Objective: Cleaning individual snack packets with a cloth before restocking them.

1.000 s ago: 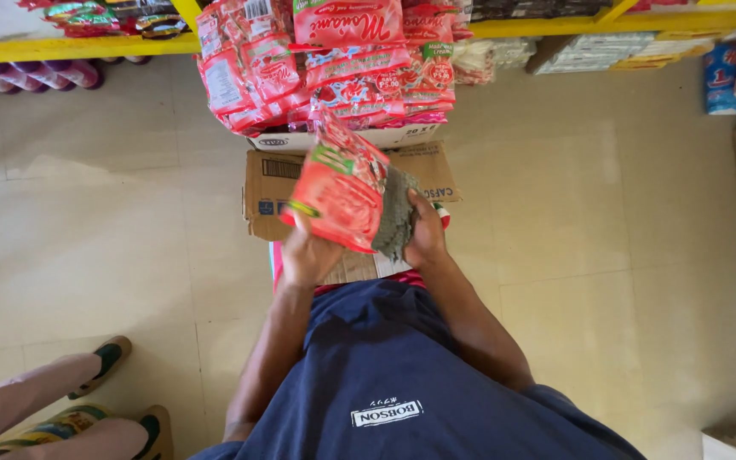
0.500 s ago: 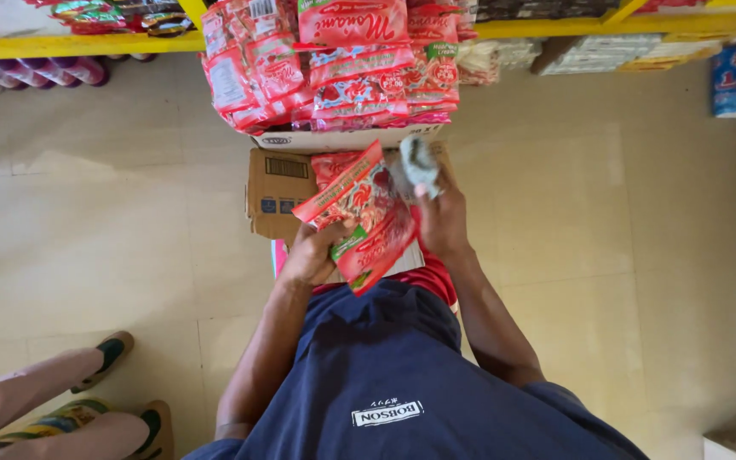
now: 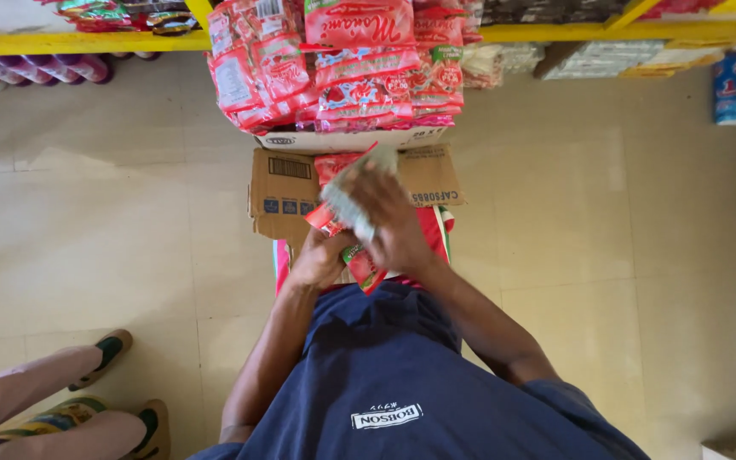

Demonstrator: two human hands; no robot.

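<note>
The left hand (image 3: 317, 262) is closed on the lower edge of a red snack packet (image 3: 353, 255), which sits just in front of the person's waist. The right hand (image 3: 393, 223) lies over the packet's face and grips a grey cloth (image 3: 353, 198); the cloth is blurred, so its exact shape is hard to make out. At 12 o'clock from the hands stands an open cardboard box (image 3: 287, 189) on the tiled floor (image 3: 112, 238), and beyond it a pile of red packets (image 3: 342, 68) rests on a white carton (image 3: 351, 140) beneath a yellow shelf (image 3: 61, 43). At 8 o'clock, another person's sandalled feet (image 3: 117, 400) stand well apart.
</note>
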